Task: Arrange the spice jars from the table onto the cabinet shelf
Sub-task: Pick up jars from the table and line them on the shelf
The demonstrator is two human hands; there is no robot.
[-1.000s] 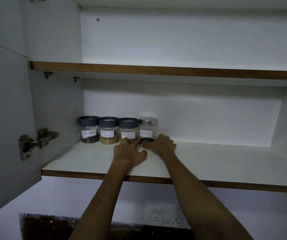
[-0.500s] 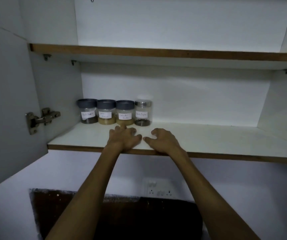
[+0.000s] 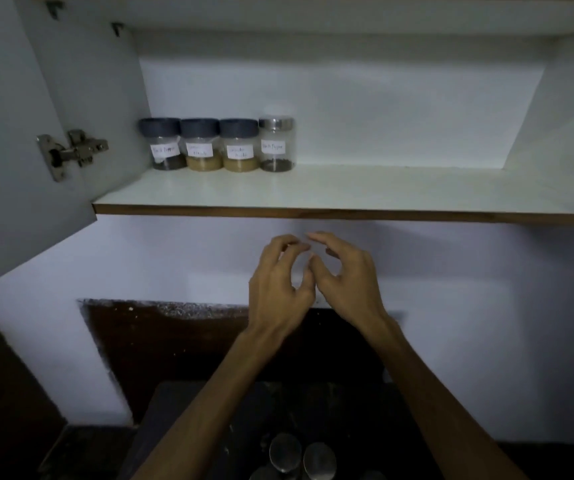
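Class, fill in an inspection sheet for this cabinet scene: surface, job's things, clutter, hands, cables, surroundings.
Surface: white shelf, brown front edge.
Job's things: four labelled jars in a row at the shelf's back left, upright; more metal lids on the dark table below.
Clutter: nothing seen.
Hands: left hand and right hand below the shelf, fingers loosely curled, holding nothing.
Cables: nothing seen.
Surroundings: open cabinet door with hinge, white wall.

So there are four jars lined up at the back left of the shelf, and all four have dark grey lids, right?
Not quite. Four jars do stand in a row at the back left of the shelf, but only three have dark grey lids. The rightmost jar has a shiny silver metal lid, as the head view shows.
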